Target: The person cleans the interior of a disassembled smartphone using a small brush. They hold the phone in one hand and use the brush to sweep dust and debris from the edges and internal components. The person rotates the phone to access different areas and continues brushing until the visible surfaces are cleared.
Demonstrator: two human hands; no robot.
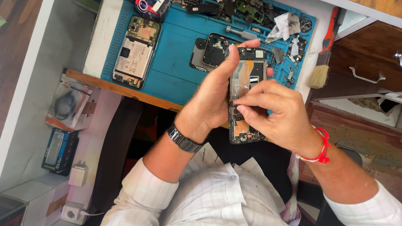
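My left hand (213, 93) grips an opened black phone frame (247, 68) by its left edge, thumb up near the top, holding it upright above my lap. My right hand (276, 113) rests against the frame's middle, fingertips pinched on a small part or ribbon inside it. A dark metal watch sits on my left wrist and a red thread band on my right wrist. The lower end of the frame (244, 132) shows copper-coloured and circuit parts. What the right fingertips pinch is too small to make out.
A blue work mat (176, 58) lies on the desk with another opened phone (134, 50), a black back cover (212, 49), loose parts and a crumpled tissue (284, 24). A brush (323, 64) lies at the right edge, drawers beyond. Boxes and chargers (69, 121) lie lower left.
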